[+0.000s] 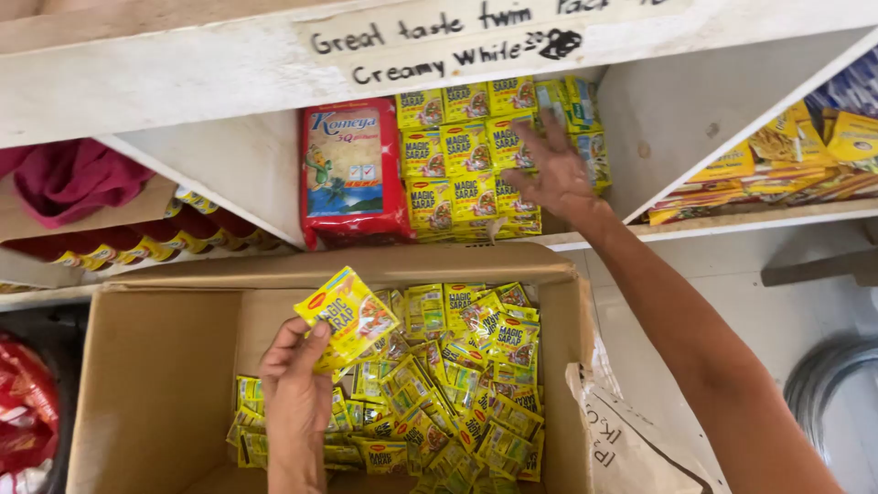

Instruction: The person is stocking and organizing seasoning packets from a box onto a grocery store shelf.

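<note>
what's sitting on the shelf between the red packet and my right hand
In the head view, stacked rows of yellow sachets fill the shelf between the red packet and your right hand, which rests against their right end.

Your cardboard box [155, 384] sits lower centre with loose sachets [457, 384] inside; above it, the shelf [229, 174] holds stacked sachets [466, 155] right of a bag [352, 174].

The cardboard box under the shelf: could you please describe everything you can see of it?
The cardboard box is plain brown, open-topped, with its back flap folded out against the shelf edge. It sits below the shelf and holds a loose heap of small yellow sachets on its right side. The left hand reaches into it.
</note>
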